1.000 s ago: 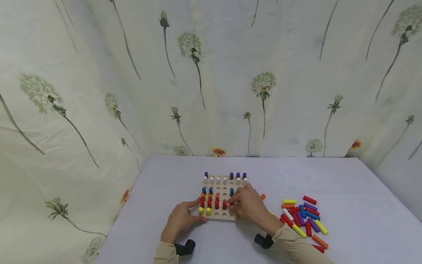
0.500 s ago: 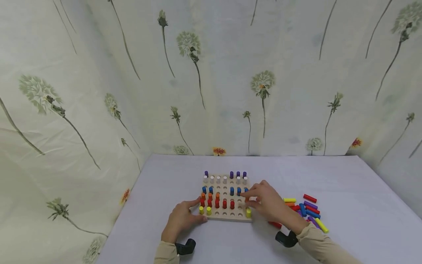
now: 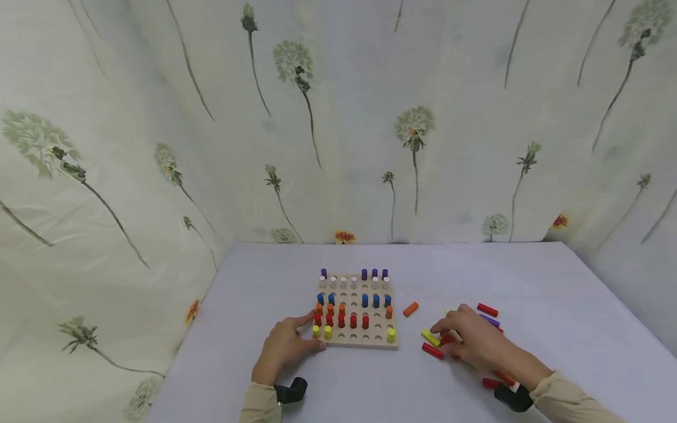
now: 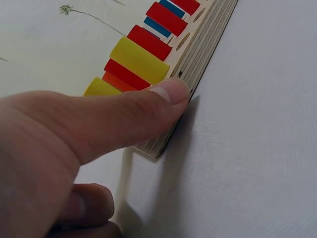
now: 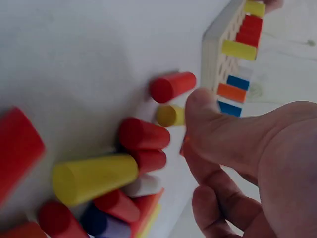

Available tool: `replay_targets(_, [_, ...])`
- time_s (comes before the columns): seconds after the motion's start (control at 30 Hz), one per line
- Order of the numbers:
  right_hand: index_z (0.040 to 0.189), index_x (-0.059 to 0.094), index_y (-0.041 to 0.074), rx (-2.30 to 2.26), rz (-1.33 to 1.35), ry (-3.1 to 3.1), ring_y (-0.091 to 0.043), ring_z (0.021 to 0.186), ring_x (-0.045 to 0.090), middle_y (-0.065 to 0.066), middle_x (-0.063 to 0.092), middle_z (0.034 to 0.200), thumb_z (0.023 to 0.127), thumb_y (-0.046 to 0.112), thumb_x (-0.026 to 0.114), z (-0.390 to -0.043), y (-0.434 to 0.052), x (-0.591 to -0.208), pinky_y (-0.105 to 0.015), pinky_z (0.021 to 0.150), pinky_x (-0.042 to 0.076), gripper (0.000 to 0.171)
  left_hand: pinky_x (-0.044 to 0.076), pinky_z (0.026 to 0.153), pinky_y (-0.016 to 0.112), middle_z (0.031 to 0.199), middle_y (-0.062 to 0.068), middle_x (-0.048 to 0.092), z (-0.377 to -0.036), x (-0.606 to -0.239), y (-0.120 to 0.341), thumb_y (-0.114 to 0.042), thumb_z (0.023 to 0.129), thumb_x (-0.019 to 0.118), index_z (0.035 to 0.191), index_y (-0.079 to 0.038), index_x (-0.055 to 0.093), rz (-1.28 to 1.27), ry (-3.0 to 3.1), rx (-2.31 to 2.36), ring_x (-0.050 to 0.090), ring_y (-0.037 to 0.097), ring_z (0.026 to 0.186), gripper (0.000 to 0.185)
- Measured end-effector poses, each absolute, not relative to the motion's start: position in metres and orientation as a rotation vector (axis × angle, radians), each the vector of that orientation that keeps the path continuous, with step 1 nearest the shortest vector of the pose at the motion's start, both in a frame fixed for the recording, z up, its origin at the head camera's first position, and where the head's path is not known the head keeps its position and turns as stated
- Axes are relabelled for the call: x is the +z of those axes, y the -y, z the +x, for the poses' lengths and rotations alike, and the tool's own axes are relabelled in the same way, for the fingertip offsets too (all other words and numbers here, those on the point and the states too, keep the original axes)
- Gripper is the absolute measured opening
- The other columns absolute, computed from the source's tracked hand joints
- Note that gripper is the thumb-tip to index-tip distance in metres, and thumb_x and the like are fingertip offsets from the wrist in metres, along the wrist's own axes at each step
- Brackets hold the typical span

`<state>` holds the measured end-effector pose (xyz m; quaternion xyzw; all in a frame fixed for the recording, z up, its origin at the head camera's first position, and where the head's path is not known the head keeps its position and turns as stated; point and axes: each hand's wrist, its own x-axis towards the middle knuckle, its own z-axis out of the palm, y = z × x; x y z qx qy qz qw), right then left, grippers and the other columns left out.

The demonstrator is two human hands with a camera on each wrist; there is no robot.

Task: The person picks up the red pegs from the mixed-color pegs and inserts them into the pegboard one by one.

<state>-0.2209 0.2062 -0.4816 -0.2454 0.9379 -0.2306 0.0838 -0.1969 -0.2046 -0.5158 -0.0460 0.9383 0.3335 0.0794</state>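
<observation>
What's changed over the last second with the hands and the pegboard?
The right hand left the pegboard and moved right to the loose pegs, now reaching among them with no clear grip. A yellow peg now stands in the board's near right corner. An orange peg lies uncovered beside the board. The left hand stayed, thumb against the board's near edge.

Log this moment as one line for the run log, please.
left hand: thumb pressed on peg board edge | right hand: over loose pegs, grip on none visible | stray orange peg: lying beside board
</observation>
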Motion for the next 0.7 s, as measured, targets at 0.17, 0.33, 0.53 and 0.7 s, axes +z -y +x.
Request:
replay_targets(0.17, [0.096,0.079,0.027,-0.655,-0.790,-2.882,-0.011,0.087,0.048,0.017,0.065,0.086,0.084,0.029,0.091,-0.218,-0.199,-0.496,-0.022,0.065,0.044,0.016,0.056,0.089,0.055,0.143,0.022,0.066,-0.197,-0.515,0.205,-0.043,0.078,0.094,0.148,-0.028,0.064,-0.156,-2.802,1.004,0.061,0.025,0.096,0.078])
replay_targets(0.33, [0.085,0.074,0.030,-0.572,-0.721,-2.947,-0.010,0.082,0.046,0.018,0.058,0.075,0.083,0.032,0.091,-0.212,-0.186,-0.504,-0.022,0.066,0.042,0.017,0.055,0.084,0.049,0.143,0.022,0.066,-0.198,-0.516,0.204,-0.043,0.078,0.094,0.149,-0.028,0.064,-0.147,-2.792,1.014,0.058,0.024,0.092,0.078])
replay_targets(0.53, [0.083,0.071,0.025,-0.511,-0.595,-2.940,-0.012,0.081,0.048,0.013,0.057,0.072,0.081,0.029,0.093,-0.211,-0.173,-0.503,-0.024,0.068,0.044,0.023,0.052,0.076,0.041,0.139,0.021,0.068,-0.199,-0.516,0.205,-0.044,0.078,0.094,0.148,-0.029,0.064,-0.146,-2.806,1.007,0.056,0.023,0.088,0.078])
replay_targets(0.7, [0.082,0.070,0.024,-0.445,-0.585,-2.944,-0.013,0.078,0.048,0.011,0.057,0.070,0.082,0.026,0.093,-0.209,-0.167,-0.501,-0.026,0.068,0.044,0.023,0.051,0.075,0.040,0.138,0.019,0.069,-0.198,-0.516,0.205,-0.043,0.077,0.095,0.148,-0.027,0.065,-0.156,-2.792,1.014,0.056,0.023,0.088,0.078])
